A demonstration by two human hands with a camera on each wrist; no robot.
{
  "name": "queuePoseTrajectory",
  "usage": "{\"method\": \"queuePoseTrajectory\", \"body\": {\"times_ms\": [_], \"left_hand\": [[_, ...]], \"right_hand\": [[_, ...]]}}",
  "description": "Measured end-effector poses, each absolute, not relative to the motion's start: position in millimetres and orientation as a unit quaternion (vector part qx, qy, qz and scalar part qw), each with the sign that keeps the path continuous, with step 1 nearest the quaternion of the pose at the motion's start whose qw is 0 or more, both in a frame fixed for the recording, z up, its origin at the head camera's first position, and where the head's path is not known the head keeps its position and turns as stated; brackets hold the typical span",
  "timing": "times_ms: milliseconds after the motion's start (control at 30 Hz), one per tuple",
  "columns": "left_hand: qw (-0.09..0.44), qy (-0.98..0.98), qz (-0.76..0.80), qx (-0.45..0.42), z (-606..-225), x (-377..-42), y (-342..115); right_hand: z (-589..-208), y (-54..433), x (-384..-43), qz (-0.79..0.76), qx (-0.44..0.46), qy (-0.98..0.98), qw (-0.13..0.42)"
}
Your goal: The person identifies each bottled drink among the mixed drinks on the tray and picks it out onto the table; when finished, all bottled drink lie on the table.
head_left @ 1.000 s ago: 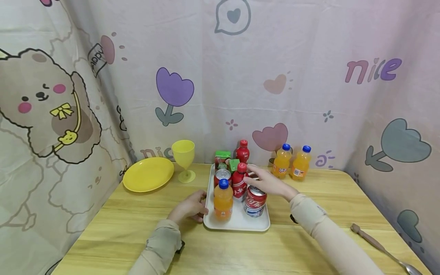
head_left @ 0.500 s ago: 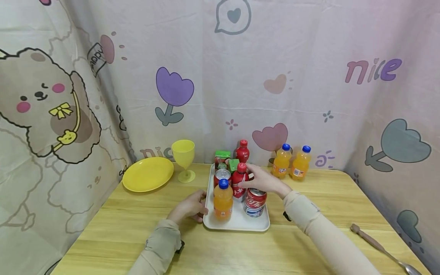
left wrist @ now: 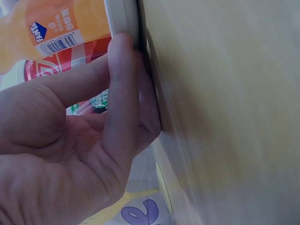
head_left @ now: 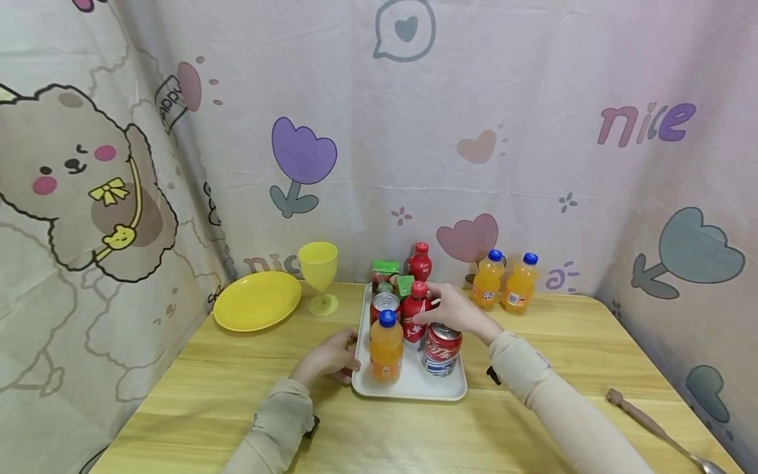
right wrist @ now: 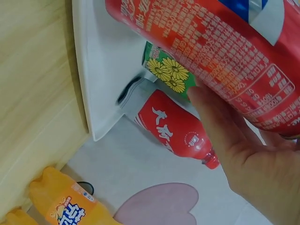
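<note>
Curtained-off tabletop corner — home or studio, can't tell — with cartoon-print curtain point(head_left: 533, 79), wood table point(head_left: 414, 434), plate point(head_left: 257, 301), goblet point(head_left: 318, 266).

A wood-grain table point(head_left: 408, 438) is occupied at its centre by a white tray point(head_left: 417, 385), loaded with drinks. Behind, a yellow plate point(head_left: 257, 301) and yellow goblet point(head_left: 320, 266) are placed left, two Fanta bottles point(head_left: 487, 282) right; a brown-handled spoon point(head_left: 644, 419) is laid near the right edge.

Left sleeve point(head_left: 275, 421): long, pale beige, bunched in folds. Small black fitting point(head_left: 313, 426) beneath. Right sleeve point(head_left: 551, 395): same pale beige, creased; another black piece point(head_left: 493, 376) beneath.
</note>
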State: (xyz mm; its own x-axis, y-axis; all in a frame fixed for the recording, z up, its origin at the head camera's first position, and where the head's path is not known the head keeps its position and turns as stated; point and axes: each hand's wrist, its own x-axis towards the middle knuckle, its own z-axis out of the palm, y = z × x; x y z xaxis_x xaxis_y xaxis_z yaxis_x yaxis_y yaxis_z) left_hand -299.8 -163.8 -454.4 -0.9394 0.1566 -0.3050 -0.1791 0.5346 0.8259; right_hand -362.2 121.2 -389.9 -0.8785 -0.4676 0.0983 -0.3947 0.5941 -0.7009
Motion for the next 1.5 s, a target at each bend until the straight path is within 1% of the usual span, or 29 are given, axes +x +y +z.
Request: {"method": "queuePoseTrajectory", "body": {"times_ms": [267, 567, 767, 1000, 1367, 1500], "left_hand": [[0.170, 0.857, 0.486, -0.002, -456, -300, -164], [0.163, 0.851, 0.499, 0.009, -455, -297, -162], [0.162, 0.853, 0.497, 0.010, -457, -298, -163], [0.163, 0.853, 0.495, 0.013, -458, -300, -164], [0.162, 0.850, 0.501, 0.013, -458, -300, -162], [0.166, 0.853, 0.494, 0.008, -458, -301, -163]], "right_hand": [[-379, 131, -358, -0.423, -0.240, 0.874, 0.017], [-366, 143, -352, -0.508, -0.226, 0.831, 0.002], [-359, 147, -350, -0.566, -0.206, 0.798, 0.020], [-357, 148, -352, -0.622, -0.197, 0.757, 0.029], [-350, 161, -355, -0.718, -0.186, 0.664, 0.093], [-347, 167, -357, -0.727, -0.189, 0.653, 0.100]]}}
